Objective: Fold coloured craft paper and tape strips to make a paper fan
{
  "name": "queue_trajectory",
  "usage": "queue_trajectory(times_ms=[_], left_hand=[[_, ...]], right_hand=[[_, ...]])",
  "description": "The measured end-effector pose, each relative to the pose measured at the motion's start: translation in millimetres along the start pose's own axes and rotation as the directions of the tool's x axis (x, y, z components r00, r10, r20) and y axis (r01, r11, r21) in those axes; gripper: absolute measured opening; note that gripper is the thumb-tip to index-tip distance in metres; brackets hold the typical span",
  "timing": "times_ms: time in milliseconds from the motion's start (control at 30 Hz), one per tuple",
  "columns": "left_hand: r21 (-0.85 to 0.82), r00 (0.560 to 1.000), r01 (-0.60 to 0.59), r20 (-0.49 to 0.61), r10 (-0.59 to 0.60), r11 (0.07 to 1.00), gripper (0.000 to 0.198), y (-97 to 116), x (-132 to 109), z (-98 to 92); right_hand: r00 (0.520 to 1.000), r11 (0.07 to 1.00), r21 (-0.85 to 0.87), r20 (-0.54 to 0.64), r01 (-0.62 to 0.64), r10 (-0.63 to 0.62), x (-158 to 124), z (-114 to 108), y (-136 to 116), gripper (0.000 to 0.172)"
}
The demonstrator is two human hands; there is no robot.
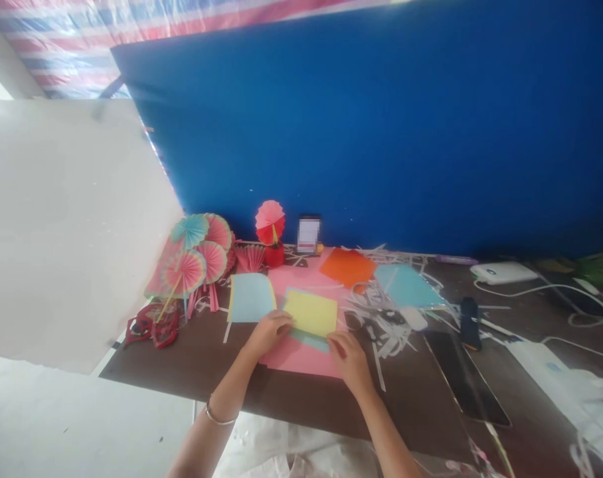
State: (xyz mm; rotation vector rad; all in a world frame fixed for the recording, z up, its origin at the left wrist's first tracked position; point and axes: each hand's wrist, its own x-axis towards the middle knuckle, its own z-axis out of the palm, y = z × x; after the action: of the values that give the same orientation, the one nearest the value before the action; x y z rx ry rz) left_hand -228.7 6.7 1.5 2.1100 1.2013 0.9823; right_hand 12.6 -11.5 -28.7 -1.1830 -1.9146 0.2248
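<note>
Left hand (270, 332) and right hand (350, 358) appear to pinch the yellow sheet (311, 312) at its left edge and near lower-right corner, above the teal sheet (309, 340). Uneven pull could skew or crease it.

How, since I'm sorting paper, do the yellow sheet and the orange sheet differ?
The left hand and right hand touch the yellow sheet, while neither touches the orange sheet. The yellow sheet lies nearer the camera; the orange sheet lies farther back. Both overlap pink paper.
</note>
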Motion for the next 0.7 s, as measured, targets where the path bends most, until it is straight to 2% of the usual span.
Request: queue_trajectory(times_ms=[133, 367, 567, 700], left_hand=[[-0.012, 0.997, -0.069, 0.026, 0.069, 0.998, 0.02, 3.2, 0.7, -1.5], [-0.05, 0.999, 0.036, 0.03, -0.035, 0.998, 0.021, 2.0, 1.1, -5.7], [-0.074, 1.0, 0.021, 0.007, -0.021, 0.997, 0.02, 1.1, 0.7, -6.7], [-0.027, 1.0, -0.015, -0.005, 0.015, 1.0, 0.023, -0.4, 0.0, -10.2]], right_hand=[[1.0, 1.0, 0.005, 0.004, 0.024, -0.024, -0.3, -1.5, -3.5, 0.012], [1.0, 0.999, 0.041, -0.005, 0.006, -0.006, -0.2, -1.9, -4.8, 0.012], [1.0, 0.999, 0.041, -0.001, -0.018, 0.018, -2.4, -2.0, 0.7, 0.013], [0.999, 0.999, 0.015, 0.002, 0.044, -0.044, -2.8, -2.5, -0.1, 0.021]])
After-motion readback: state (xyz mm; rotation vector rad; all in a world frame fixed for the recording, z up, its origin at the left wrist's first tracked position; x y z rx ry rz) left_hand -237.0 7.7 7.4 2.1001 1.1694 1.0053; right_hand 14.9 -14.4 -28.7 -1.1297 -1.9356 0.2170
